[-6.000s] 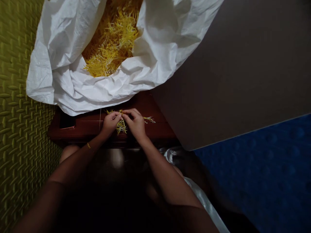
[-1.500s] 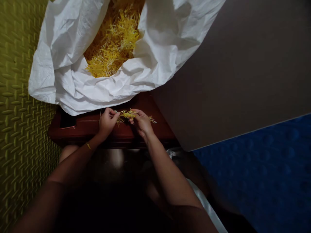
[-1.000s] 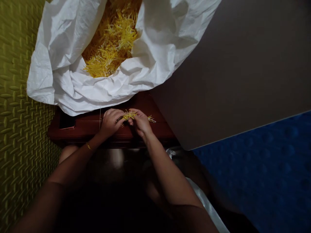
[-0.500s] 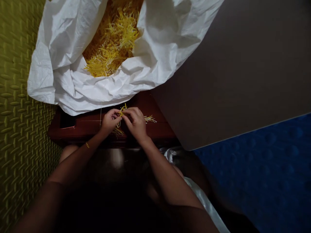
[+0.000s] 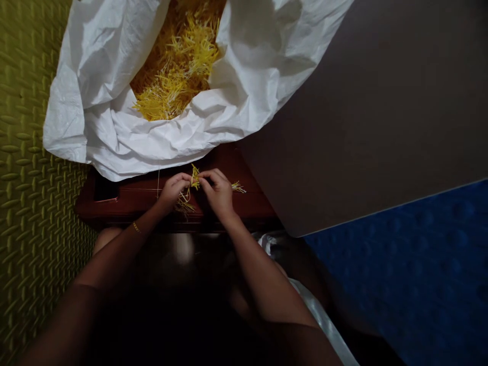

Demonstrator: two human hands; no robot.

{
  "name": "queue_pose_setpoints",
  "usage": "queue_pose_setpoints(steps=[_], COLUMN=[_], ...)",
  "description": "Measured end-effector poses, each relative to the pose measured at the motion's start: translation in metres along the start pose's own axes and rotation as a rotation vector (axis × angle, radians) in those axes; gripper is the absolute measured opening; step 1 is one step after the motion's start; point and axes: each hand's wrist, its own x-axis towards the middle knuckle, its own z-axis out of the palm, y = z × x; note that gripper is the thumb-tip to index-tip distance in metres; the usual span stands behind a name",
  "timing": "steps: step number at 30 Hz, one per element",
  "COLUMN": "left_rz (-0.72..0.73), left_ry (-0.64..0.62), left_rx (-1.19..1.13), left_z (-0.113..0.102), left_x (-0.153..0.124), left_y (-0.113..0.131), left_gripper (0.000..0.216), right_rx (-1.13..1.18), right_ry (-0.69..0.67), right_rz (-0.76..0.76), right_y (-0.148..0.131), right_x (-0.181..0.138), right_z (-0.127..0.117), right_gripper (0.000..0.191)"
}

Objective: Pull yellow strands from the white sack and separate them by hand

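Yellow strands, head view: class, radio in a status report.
Left hand, right hand pinching yellow strands. More in white sack just beyond them.

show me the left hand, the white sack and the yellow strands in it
left hand [image 5: 173, 190]: head view, on the back of the hand
white sack [image 5: 114, 147]: head view, on the folded rim nearest the hands
yellow strands [image 5: 163, 101]: head view, on the pile just inside the sack's mouth

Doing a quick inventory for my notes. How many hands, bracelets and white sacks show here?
Hands: 2 (left hand, right hand)
Bracelets: 1 (bracelet, on the left wrist)
White woven sacks: 1 (white woven sack)
Total: 4
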Motion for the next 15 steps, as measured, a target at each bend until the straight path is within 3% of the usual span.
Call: queue_pose_setpoints(steps=[7,15], left_rz=[0.055,0.102], left_ry=[0.052,0.095], left_rx=[-0.005,0.024], left_z=[0.0,-0.001], left_x=[0.002,0.003], left_y=[-0.006,-0.01], left_gripper=[0.018,0.013], right_rx=[-0.058,-0.13], right_ry=[-0.028,-0.068], right_rz=[-0.056,-0.129], right_y=[-0.006,-0.008], right_x=[-0.002,-0.002], right_z=[0.001,0.002], right_gripper=[0.015,0.021])
